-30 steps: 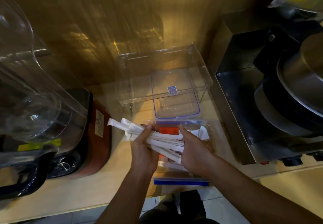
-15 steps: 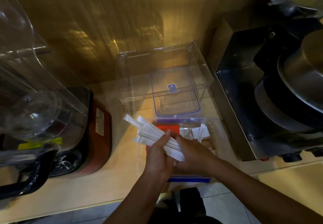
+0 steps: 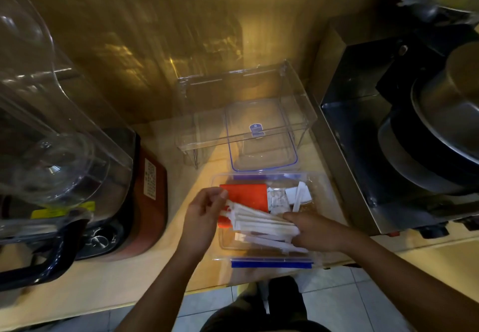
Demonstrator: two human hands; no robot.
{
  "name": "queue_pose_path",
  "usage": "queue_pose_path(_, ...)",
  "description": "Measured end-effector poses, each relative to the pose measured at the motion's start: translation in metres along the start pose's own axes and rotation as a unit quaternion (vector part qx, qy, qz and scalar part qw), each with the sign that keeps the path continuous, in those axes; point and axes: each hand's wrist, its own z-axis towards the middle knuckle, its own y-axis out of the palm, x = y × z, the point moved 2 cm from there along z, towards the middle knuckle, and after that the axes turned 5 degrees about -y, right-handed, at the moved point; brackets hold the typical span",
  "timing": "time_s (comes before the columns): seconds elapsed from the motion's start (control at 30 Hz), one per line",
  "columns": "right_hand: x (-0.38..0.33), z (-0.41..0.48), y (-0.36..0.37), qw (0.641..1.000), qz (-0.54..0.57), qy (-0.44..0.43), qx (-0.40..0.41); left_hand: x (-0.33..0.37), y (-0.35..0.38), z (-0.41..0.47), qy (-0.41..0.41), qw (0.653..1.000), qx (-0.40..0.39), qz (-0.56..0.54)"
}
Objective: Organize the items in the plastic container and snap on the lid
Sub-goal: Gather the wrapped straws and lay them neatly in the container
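Hands, left and right, grip wrapped sticks inside plastic container.

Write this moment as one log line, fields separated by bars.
step: packing | left hand and right hand hold white wrapped sticks in container | lid: off, behind container

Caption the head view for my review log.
Both hands lower wrapped sticks into the lidless container.
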Motion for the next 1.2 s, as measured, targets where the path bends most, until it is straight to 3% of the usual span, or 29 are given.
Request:
queue_pose_path(0.2,-0.006,0.005,0.006,0.995,-0.094,-0.016,0.012,-0.01,0.033,-0.031,-0.105,0.986,-0.121,-0.036)
queue_pose_path(0.23,-0.007,0.006,0.008,0.994,-0.113,-0.012,0.006,-0.011,0.036,-0.032,-0.117,0.987,-0.11,-0.03)
queue_pose_path(0.3,-0.006,0.005,0.012,0.994,-0.111,-0.007,-0.002,-0.009,0.031,-0.031,-0.082,0.997,-0.003,0.0)
queue_pose_path(0.37,-0.007,0.005,0.017,0.995,-0.101,-0.015,-0.008,0.0,0.018,-0.033,0.033,0.993,0.111,0.022)
queue_pose_path(0.4,-0.007,0.006,0.02,0.994,-0.103,-0.022,-0.012,0.004,0.012,-0.033,0.108,0.985,0.126,0.049)
queue_pose_path(0.43,-0.007,0.007,0.021,0.994,-0.106,-0.027,-0.015,0.009,0.009,-0.032,0.165,0.977,0.097,0.096)
queue_pose_path(0.5,-0.007,0.012,0.023,0.993,-0.107,-0.034,-0.019,0.011,0.014,-0.028,0.195,0.949,-0.051,0.243)
queue_pose_path(0.57,-0.007,0.015,0.023,0.992,-0.117,-0.038,-0.03,0.001,0.025,-0.022,0.184,0.868,-0.166,0.431)
queue_pose_path(0.63,-0.006,0.018,0.022,0.991,-0.124,-0.033,-0.046,-0.008,0.029,-0.018,0.161,0.819,-0.182,0.519)
queue_pose_path(0.8,-0.005,0.024,0.025,0.994,-0.096,-0.018,-0.053,-0.022,0.026,-0.02,0.119,0.83,-0.243,0.488)
queue_pose_path(0.97,-0.004,0.029,0.028,0.991,-0.08,0.008,-0.11,-0.03,0.026,-0.019,0.032,0.825,-0.215,0.522)
queue_pose_path(1.1,-0.003,0.028,0.028,0.991,-0.059,-0.003,-0.122,-0.028,0.03,-0.019,0.067,0.8,-0.175,0.571)
queue_pose_path(1.2,-0.002,0.025,0.029,0.993,-0.02,-0.011,-0.114,-0.025,0.03,-0.02,0.101,0.8,-0.172,0.566)
